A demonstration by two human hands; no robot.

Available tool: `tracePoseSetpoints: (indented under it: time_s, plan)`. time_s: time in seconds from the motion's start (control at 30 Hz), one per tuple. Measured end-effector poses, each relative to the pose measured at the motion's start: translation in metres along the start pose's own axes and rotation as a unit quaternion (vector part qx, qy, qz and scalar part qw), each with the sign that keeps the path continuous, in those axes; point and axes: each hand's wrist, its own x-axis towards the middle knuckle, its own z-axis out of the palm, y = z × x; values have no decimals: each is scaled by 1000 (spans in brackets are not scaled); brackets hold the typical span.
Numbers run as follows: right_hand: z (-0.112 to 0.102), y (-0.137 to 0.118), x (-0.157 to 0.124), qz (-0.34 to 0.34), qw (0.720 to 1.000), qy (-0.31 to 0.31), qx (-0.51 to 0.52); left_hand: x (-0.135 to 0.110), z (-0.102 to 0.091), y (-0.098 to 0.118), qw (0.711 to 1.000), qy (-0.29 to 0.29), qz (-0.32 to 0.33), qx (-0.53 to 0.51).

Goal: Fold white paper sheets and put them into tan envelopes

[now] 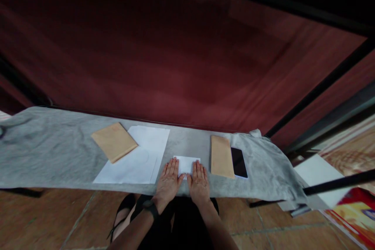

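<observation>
A small white piece of paper [187, 163], apparently folded, lies on the grey cloth in front of me. My left hand [169, 177] rests flat on its left side, fingers stretched forward. On the right side of the paper lies my right hand [199, 179], also flat with fingers extended. Both thumbs come close together at the paper's near edge. Part of the paper is hidden under the hands. Left of my left hand are large white sheets [131, 170], with a brown envelope [115, 141] lying across their upper left part.
Another brown envelope [222, 156] lies to the right, with a dark-screened phone [239, 162] beside it. The grey cloth [52, 152] covers a narrow table against a dark red panel [164, 54]. Black metal bars [322, 86] stand at the right. A red and yellow package [359, 215] sits lower right.
</observation>
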Motion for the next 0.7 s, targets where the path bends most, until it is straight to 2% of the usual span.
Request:
tracePoseSetpoints:
  time_s: [0.17, 0.27, 0.37, 0.43, 0.53, 0.63, 0.7]
  plan:
    - [-6, -10, 14, 26, 999, -36, 17, 1, -4, 6, 999, -10, -14, -37]
    - [-7, -16, 21, -4, 997, -70, 31, 3, -12, 8, 998, -33, -15, -43]
    - [-5, -18, 20, -27, 996, -78, 24, 9, -29, -6, 998, -35, -15, -50]
    - [-3, -17, 17, -29, 997, -72, 19, 14, -47, -30, 999, 8, -35, -40]
    - [-2, -16, 15, -25, 998, -61, 20, 23, -81, -90, 990, 77, -118, 8]
    - [-2, -18, 15, -17, 998, -51, 19, 28, -111, -155, 973, 90, -208, 44]
    - [-3, -19, 15, -17, 999, -48, 17, 29, -125, -186, 966, 94, -236, 50]
